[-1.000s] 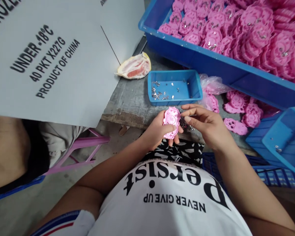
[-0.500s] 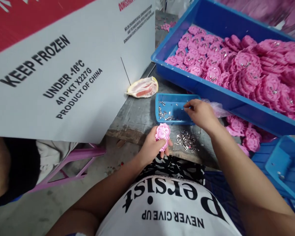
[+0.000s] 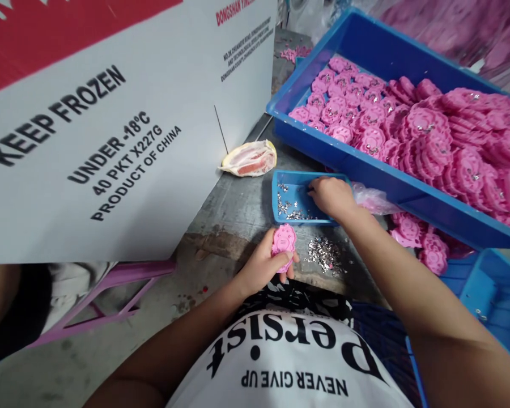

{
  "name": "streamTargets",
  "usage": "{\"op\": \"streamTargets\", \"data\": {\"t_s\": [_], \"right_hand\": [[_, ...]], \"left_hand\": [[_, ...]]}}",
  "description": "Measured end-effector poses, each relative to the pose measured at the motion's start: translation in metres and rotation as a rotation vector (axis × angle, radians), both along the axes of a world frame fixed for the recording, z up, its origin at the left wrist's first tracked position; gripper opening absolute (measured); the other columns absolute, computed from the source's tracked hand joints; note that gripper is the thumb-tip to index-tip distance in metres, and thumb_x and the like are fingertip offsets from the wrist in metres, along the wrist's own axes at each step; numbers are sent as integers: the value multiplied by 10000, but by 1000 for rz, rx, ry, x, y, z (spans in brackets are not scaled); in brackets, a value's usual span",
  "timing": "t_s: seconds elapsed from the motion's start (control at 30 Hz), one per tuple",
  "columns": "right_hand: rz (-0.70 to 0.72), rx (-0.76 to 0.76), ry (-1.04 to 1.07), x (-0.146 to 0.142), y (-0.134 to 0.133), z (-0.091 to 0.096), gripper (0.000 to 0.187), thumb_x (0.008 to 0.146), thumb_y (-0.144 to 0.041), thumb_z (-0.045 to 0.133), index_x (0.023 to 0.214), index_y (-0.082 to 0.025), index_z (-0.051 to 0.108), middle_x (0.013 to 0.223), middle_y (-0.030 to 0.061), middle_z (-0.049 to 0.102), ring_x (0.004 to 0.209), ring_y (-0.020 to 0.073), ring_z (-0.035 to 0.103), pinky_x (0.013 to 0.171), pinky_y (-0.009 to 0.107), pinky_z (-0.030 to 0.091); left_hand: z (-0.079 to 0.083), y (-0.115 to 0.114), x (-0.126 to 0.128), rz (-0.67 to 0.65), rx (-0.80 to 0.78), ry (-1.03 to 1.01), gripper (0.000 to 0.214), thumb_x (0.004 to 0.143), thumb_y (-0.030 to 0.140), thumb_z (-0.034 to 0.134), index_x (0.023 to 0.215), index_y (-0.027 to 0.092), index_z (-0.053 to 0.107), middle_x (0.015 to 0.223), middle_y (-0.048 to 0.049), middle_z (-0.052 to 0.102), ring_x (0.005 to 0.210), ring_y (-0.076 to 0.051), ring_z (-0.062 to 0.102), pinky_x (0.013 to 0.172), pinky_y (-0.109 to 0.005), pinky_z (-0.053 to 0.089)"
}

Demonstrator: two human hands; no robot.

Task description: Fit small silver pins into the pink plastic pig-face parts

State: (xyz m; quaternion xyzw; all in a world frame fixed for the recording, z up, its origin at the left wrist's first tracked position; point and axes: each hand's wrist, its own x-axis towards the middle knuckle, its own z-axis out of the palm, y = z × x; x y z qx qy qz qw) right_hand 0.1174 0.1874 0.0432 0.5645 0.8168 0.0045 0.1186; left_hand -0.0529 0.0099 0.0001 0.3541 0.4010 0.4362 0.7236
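The left hand (image 3: 257,269) is gripping a pink plastic piece (image 3: 284,241). The thumb is pressing across the lower part of its face, and the other fingers are supporting it from behind, with some fingertips showing beyond its right edge. The piece is lying in the front of this hand, its patterned face looking up, and its upper end is pointing to the near side of a small blue tray (image 3: 296,190).

The right hand (image 3: 334,195) is reaching over the right part of this tray. Its fingers are bending down inside, but their tips are partly hidden, so I cannot tell if they are pinching something. The pink piece is staying well apart from this hand, lower and to the left of it.

Small metal bits (image 3: 295,215) are lying in the tray, mostly at the left and along the near side. A loose pile of similar bits (image 3: 325,255) is resting on the grey table (image 3: 208,232), to the right of the pink piece and below the right forearm. Behind the tray, a large blue tub (image 3: 323,148) is holding many stacked pink pieces (image 3: 425,127). A fruit wedge (image 3: 250,158) is lying beyond the tray, beside a printed carton (image 3: 131,141).
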Motion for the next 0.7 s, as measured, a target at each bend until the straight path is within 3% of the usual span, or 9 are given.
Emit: {"op": "streamTargets", "data": {"t_s": [0.23,0.33,0.43,0.53,0.6,0.7], "right_hand": [[58,38,22,0,0,-5,357,998,-166,408,1095,-116,748,1147,224,772,1011,327,759,804,357,531],[-21,47,219,6,-7,2,286,979,-189,473,1056,-135,743,1130,184,783,971,295,743,789,344,505],[-131,-126,725,15,-23,13,213,929,-322,601,844,-162,712,857,93,776,744,201,668,680,298,460],[-229,-364,1120,23,-47,23,430,819,-585,711,713,-173,647,617,11,626,509,110,437,516,268,333],[-270,-473,1237,26,-63,28,512,725,-668,769,700,-173,640,580,-19,560,473,81,334,477,262,256],[-265,-561,1277,26,-87,32,517,721,-669,781,709,-169,651,585,-25,544,476,76,323,473,257,232]], "left_hand": [[1,1,0,1,-2,12,335,885,325,629,1128,193,441,894,-3,678,557,-118,659,436,-219,475],[1,0,0,12,0,13,334,885,324,633,1127,193,445,897,-6,684,553,-115,656,434,-216,470],[2,-2,1,16,-1,20,344,877,320,645,1128,193,447,877,-4,687,549,-115,653,431,-211,458],[7,-4,4,46,-2,36,347,859,302,659,1113,195,448,860,1,683,537,-112,645,423,-207,442],[12,-4,9,109,21,45,357,844,289,681,1099,203,448,876,3,679,540,-110,642,432,-215,457],[23,-1,19,274,114,85,392,830,269,722,1105,218,447,935,-3,674,593,-107,653,485,-229,502]]}}
